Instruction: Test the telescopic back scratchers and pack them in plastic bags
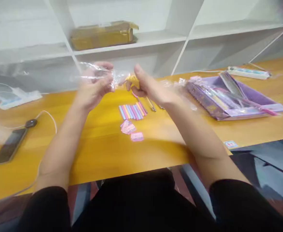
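Raised over the table, my left hand (95,85) is closed on a clear plastic wrapper (112,77). My right hand (145,84), just to its right, has its fingers curled round a small yellow item (132,79), whose details are blurred. Below the hands lies a row of pastel sticks (131,111) in blue, pink, purple and orange. Thin pens or brushes (151,104) lie beside the row, partly behind my right hand. Nearer me are several small pink cards (127,127), with one card (137,137) apart.
At the right a purple box (259,93) holds stationery, with clear wrappers (177,84) beside it. Power strips (249,73) lie at both sides. A phone (9,146) and cable are at the left. A cardboard box (102,35) sits on the shelf behind.
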### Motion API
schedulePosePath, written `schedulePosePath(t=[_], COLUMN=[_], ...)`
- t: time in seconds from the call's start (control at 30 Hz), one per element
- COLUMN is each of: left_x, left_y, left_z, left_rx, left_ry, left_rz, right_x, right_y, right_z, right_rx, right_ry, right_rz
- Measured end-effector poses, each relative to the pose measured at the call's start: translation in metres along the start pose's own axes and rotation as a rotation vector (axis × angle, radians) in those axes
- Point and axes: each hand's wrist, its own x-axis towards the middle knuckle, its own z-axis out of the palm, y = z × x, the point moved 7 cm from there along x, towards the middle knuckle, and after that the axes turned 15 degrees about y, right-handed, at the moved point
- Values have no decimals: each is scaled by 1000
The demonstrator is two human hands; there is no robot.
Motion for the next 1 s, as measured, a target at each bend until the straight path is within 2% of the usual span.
schedulePosePath(t=[0.13,0.37,0.5,0.67,0.83,1.0], left_x=[-4,-7,-9,-16,-14,-9], left_y=[-4,-5,-4,-11,-14,-14], left_z=[3,9,11,20,15,8], left_rx=[34,-5,22,54,102,80], left_ry=[-26,-57,-90,-191,-129,-53], left_rz=[-27,-44,-77,-141,-130,-133], right_x=[0,0,-1,-4,0,5], right_y=[-4,-3,4,4,10,9], right_z=[0,8,10,7,3,-3], right_rx=[-48,91,92,70,86,82], right_ry=[11,-101,-123,-86,-66,-62], right_rz=[-40,-172,-100,16,98,46])
